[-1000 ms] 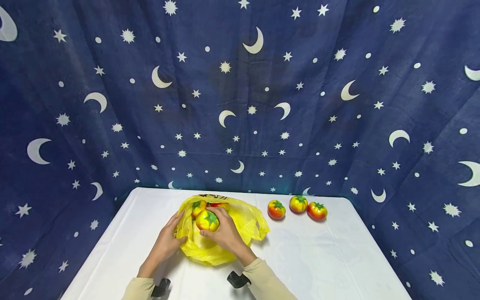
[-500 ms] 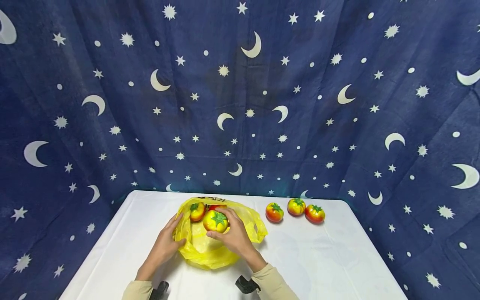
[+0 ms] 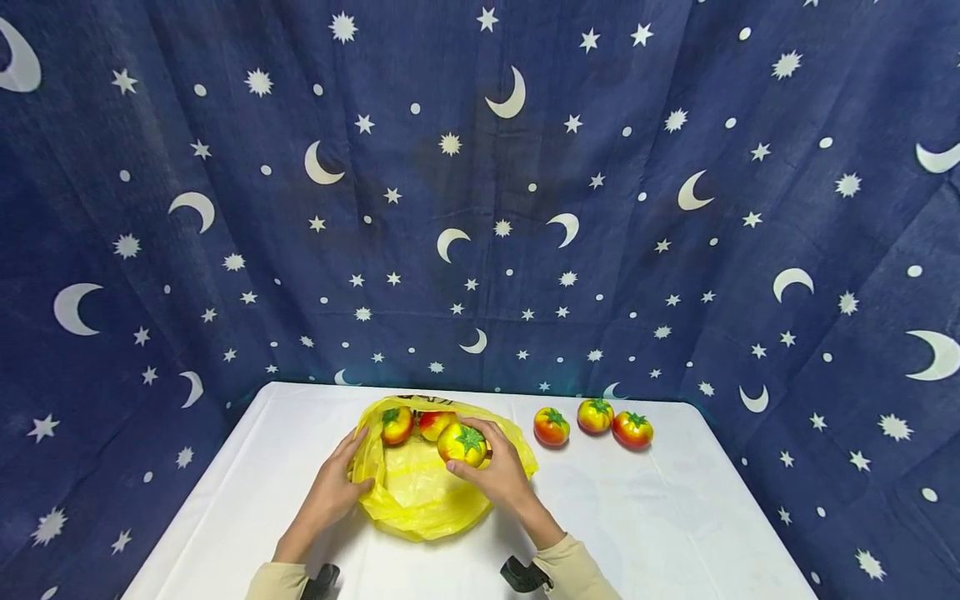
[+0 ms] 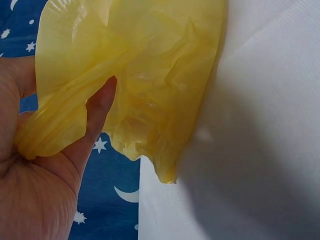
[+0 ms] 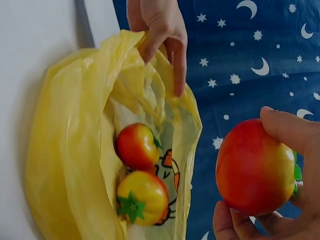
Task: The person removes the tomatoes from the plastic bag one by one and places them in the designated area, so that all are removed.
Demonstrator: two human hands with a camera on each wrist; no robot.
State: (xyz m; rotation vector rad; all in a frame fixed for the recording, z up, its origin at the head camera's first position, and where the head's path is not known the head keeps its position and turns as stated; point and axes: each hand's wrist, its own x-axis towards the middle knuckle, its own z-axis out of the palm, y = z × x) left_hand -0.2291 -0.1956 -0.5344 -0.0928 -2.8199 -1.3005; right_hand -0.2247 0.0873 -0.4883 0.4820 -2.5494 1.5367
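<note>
A yellow plastic bag (image 3: 423, 512) lies left of the tablecloth's middle, its twelve o'clock rim near the far edge of the white tablecloth (image 3: 675, 517); white cloth spreads from three round to six o'clock. The hands are apart: the left hand (image 3: 336, 482) grips the bag's rim at nine o'clock, and the right hand (image 3: 491, 467) clasps a tomato (image 3: 459, 444) over the mouth at two o'clock. Two bagged tomatoes (image 5: 144, 197) sit towards eleven and twelve; three loose tomatoes (image 3: 595, 417) stand beyond the bag between two and three. Compared with a second ago, the held tomato has shifted towards three o'clock, uncovering more of the bagged pair.
</note>
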